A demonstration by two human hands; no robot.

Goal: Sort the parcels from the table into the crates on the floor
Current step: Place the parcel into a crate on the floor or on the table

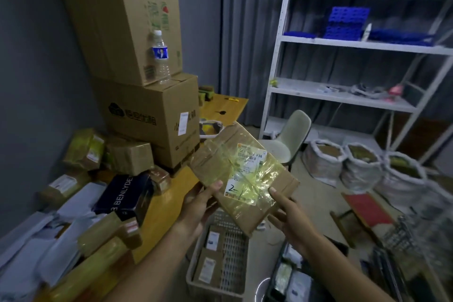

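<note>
Cluttered table [169, 193] edge leftward, both hands [196, 206] [291, 216] gripping flat parcel [245, 174] above seemingly part-filled crate [220, 252]
</note>
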